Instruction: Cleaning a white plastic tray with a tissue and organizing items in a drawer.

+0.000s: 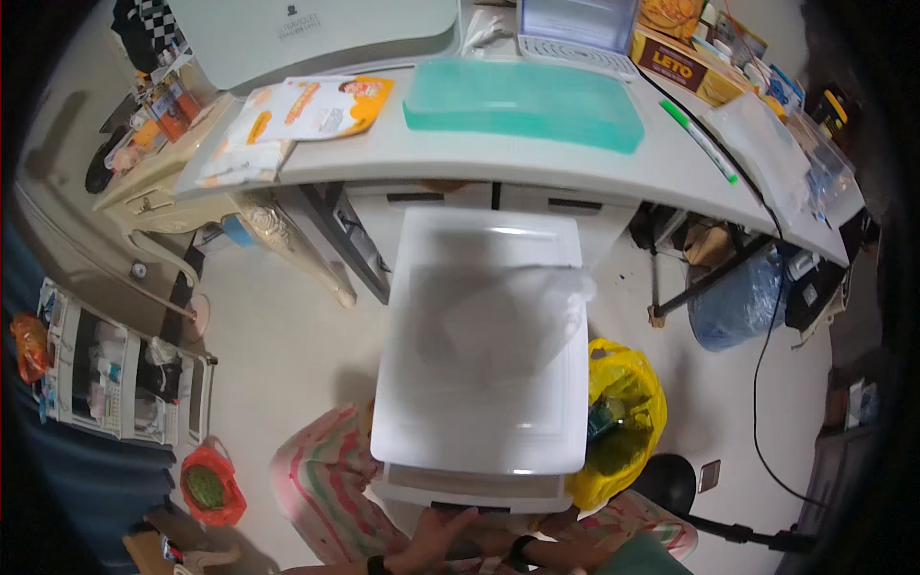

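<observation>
A white plastic drawer unit stands between the person's knees, its front drawer pulled out a little. My left hand is at the drawer's dark handle, thumb pointing to the right; whether its fingers grip the handle is hidden. Just below the handle, my right hand reaches in from the right, close to the left one and partly in shadow; its fingers cannot be made out. Each wrist wears a black band. A translucent crumpled plastic item lies on the unit's top.
Beside the unit is a yellow plastic bag with dark contents. The white desk ahead bears a teal case, a green marker and printed packets. A red bag, a wheeled rack and a cable are around.
</observation>
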Demonstrator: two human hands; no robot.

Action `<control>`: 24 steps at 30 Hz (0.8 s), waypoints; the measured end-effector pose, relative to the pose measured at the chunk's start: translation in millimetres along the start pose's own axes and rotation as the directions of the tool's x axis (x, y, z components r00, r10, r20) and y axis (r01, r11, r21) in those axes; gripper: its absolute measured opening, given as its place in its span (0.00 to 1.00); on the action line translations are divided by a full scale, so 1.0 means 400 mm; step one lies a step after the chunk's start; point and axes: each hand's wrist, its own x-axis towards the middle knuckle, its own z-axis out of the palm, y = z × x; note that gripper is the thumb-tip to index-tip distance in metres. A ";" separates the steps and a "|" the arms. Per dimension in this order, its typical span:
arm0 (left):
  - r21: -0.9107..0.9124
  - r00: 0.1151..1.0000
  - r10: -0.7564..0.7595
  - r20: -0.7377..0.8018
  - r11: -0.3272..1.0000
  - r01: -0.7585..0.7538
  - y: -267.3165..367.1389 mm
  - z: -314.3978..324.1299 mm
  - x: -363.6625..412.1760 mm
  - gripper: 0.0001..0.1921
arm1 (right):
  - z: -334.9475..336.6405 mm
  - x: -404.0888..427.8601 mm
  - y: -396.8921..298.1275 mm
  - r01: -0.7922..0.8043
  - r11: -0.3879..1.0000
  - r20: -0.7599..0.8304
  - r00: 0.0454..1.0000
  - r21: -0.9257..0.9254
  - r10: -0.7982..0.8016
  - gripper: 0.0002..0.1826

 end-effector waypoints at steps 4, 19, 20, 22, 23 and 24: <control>-0.132 0.998 -0.033 -0.058 0.991 0.025 0.040 0.016 -0.023 0.16 | 0.064 0.016 -0.001 0.006 0.998 -0.027 1.000 -0.056 -0.008 0.23; -0.421 0.963 0.026 0.267 0.902 0.093 -0.246 -0.016 -0.223 0.16 | 0.021 -0.457 0.142 -0.014 0.981 -0.255 0.966 -0.195 -0.036 0.21; -0.455 0.968 0.009 0.250 0.884 0.109 -0.271 -0.042 -0.236 0.17 | -0.044 -0.555 -0.105 0.074 0.960 -0.390 0.903 -0.271 -0.180 0.19; -0.432 0.963 0.042 0.268 0.898 0.081 -0.266 -0.038 -0.242 0.16 | -0.057 -0.643 -0.122 -0.221 0.959 -0.525 0.846 -0.180 0.097 0.17; -0.414 0.962 0.061 0.265 0.909 0.056 -0.268 -0.043 -0.244 0.16 | -0.065 -0.663 -0.152 -0.286 0.958 -0.582 0.783 -0.023 0.220 0.14; -0.414 0.960 0.066 0.272 0.909 0.055 -0.271 -0.041 -0.244 0.16 | -0.072 -0.668 -0.169 -0.263 0.964 -0.698 0.698 -0.040 0.161 0.13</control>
